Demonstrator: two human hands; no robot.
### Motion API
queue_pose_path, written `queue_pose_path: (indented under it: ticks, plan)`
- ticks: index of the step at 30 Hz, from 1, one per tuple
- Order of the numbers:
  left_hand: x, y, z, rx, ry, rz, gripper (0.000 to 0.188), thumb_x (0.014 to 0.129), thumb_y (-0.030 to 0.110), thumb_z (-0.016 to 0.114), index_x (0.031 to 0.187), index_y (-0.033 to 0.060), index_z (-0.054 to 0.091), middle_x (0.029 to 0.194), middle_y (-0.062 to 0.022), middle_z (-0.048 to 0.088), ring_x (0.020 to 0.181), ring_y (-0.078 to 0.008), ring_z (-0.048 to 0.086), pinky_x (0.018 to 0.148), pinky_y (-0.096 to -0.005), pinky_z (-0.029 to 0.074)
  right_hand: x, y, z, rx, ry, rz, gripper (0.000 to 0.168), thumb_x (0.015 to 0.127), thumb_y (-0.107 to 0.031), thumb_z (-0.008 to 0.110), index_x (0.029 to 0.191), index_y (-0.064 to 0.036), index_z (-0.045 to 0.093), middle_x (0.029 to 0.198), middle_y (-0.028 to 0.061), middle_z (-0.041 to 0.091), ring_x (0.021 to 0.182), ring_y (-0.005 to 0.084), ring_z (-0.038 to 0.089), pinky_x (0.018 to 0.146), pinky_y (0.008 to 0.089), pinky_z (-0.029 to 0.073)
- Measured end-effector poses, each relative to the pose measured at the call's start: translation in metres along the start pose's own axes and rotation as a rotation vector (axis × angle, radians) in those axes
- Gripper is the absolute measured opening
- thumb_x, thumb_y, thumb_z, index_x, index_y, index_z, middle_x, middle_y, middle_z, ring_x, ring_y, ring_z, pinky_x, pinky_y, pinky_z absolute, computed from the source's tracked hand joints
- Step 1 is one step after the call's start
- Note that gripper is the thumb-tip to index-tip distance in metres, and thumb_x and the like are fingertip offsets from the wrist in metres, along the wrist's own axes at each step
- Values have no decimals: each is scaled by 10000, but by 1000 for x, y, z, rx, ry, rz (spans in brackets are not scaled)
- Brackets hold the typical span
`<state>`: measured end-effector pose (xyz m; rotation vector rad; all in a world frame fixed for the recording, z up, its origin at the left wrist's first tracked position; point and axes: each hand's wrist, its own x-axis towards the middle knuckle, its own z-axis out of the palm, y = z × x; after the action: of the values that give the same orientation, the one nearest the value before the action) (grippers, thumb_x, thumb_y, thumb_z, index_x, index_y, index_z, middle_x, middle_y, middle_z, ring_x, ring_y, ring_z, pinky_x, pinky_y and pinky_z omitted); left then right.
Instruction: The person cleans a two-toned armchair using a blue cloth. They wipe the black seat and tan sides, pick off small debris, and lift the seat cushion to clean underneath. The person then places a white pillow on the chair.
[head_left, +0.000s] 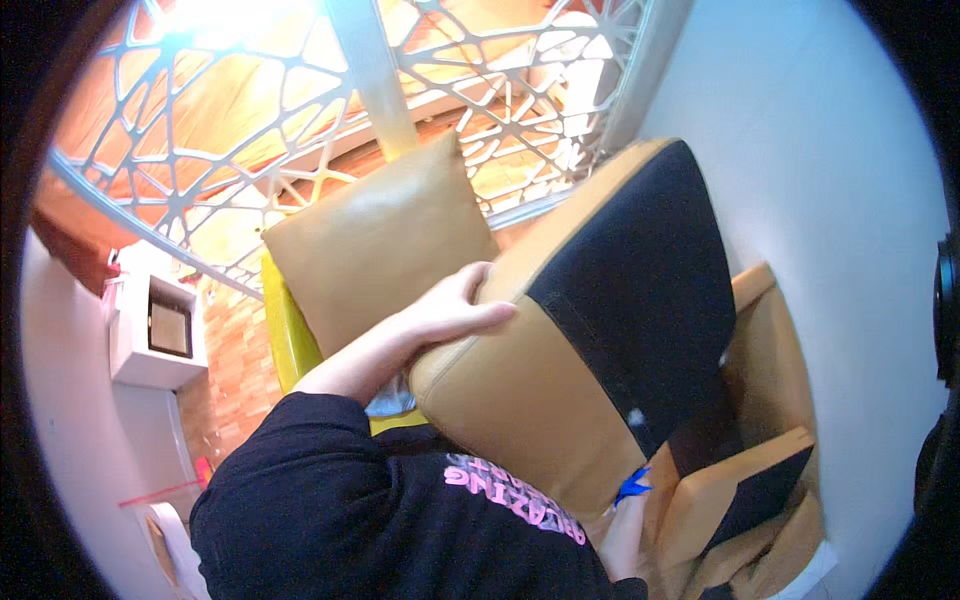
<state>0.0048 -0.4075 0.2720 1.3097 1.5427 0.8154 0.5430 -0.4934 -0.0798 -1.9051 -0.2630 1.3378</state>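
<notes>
A large tan leather-look sofa cushion stands tilted up before me, its black fabric underside facing right. My left hand grips its upper left edge, thumb over the near face and fingers out of sight behind. Low at the cushion's bottom corner is my right hand, closed around a crumpled blue cloth; its fingers are mostly hidden. Behind the cushion, a square tan throw pillow leans on a yellow seat.
The tan sofa frame runs along the pale wall at right, with another black-backed cushion in it. A white lattice partition crosses the far side. A white cabinet stands on the wood floor at left.
</notes>
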Motion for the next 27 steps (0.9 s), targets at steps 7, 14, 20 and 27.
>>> queue_pose_path:
  ticks: [7,14,20,27]
  plan:
    - [-104,-66,-160,-157,531,0,686,862,402,705,1354,-19,478,1211,-139,620,1147,-197,570,982,-351,449,-88,-130,131,-115,-416,-267,435,949,-494,604,641,-203,505,584,-63,453,489,77,416,453,278,314]
    - [-136,-43,-326,955,559,-546,756,907,649,497,1312,14,562,1249,-211,636,1138,-326,629,964,-404,497,-255,-118,312,-243,-1111,238,199,976,-221,561,1076,-69,639,916,31,667,624,89,520,531,231,413]
    - [-137,-156,-184,887,568,-793,1080,757,769,603,1559,394,-16,1632,-129,-140,1494,-397,-103,1089,-744,93,-381,-101,397,-1219,-1324,-1267,868,842,-164,626,1553,-64,140,1600,159,227,1283,362,502,1000,391,470]
    - [-90,-126,-226,970,607,-742,1017,764,766,593,1559,398,75,1648,-107,-5,1512,-349,-11,1122,-707,114,-368,-121,445,-913,-1177,-1622,339,848,-141,607,1178,-96,670,1345,114,582,996,304,680,817,392,562]
